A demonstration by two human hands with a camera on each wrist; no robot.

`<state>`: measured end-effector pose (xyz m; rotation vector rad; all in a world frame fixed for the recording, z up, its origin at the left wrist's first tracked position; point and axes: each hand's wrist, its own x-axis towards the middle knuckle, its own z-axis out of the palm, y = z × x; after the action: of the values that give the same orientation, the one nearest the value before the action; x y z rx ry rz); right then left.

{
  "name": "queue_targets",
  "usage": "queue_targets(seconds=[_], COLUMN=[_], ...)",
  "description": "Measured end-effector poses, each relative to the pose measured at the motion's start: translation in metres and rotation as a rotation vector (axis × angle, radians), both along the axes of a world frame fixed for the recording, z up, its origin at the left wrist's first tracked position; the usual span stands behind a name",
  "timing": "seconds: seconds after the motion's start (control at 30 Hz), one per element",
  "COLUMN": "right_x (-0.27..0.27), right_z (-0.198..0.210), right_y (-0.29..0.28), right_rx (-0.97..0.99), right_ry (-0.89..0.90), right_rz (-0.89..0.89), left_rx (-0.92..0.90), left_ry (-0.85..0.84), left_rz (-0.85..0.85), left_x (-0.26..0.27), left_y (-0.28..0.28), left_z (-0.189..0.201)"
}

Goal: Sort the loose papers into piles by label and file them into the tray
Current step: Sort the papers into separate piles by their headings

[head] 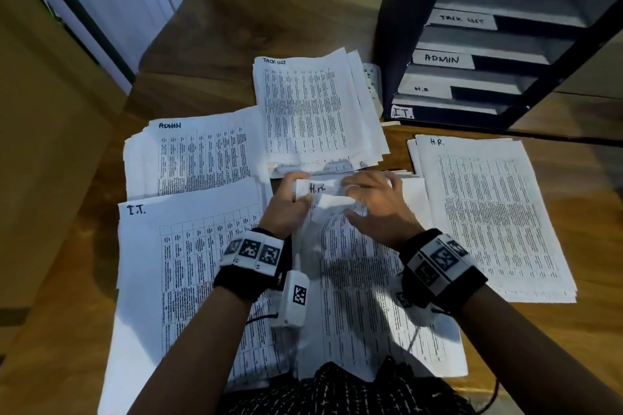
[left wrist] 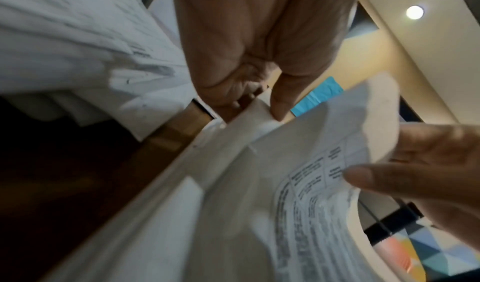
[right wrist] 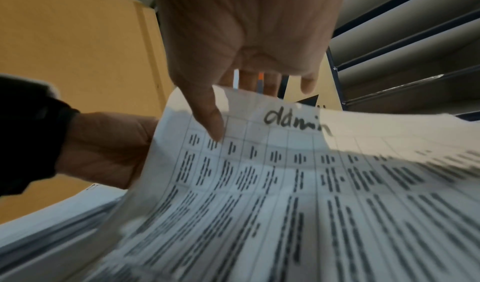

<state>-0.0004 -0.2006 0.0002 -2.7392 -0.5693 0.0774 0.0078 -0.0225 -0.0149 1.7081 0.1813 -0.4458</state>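
Note:
A loose stack of printed papers [head: 364, 296] lies in front of me. My right hand [head: 357, 199] pinches the top edge of its top sheet [right wrist: 298, 163], marked "admin", which curls up toward me; the thumb [right wrist: 210, 122] lies on its face with the fingers behind. My left hand [head: 296, 192] pinches a paper corner [left wrist: 262, 110] at the stack's upper left. A sheet marked "H.R." [head: 318, 188] shows beneath. Sorted piles lie around: Task List [head: 313, 111], Admin [head: 195, 155], I.T. [head: 182, 263], H.R. [head: 488, 212]. The black tiered tray [head: 391, 44] stands at the back right.
The tray's shelves carry labels TASK LIST [head: 462, 19], ADMIN [head: 441, 59], H.R. [head: 421, 89] and I.T. [head: 403, 112]. A white power strip [head: 372, 84] lies between the Task List pile and the tray. The wooden desk [head: 236, 27] shows bare behind the piles.

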Motion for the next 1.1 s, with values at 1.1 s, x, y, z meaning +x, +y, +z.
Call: queue_targets(seconds=[1.1], right_x=[-0.029], right_z=[0.018], right_y=[-0.048], right_rx=[0.764], right_ry=[0.364], right_rz=[-0.602], left_rx=[-0.035], left_ry=[-0.044], left_rz=[0.576], left_x=[0.027], left_y=[-0.004], left_z=[0.028])
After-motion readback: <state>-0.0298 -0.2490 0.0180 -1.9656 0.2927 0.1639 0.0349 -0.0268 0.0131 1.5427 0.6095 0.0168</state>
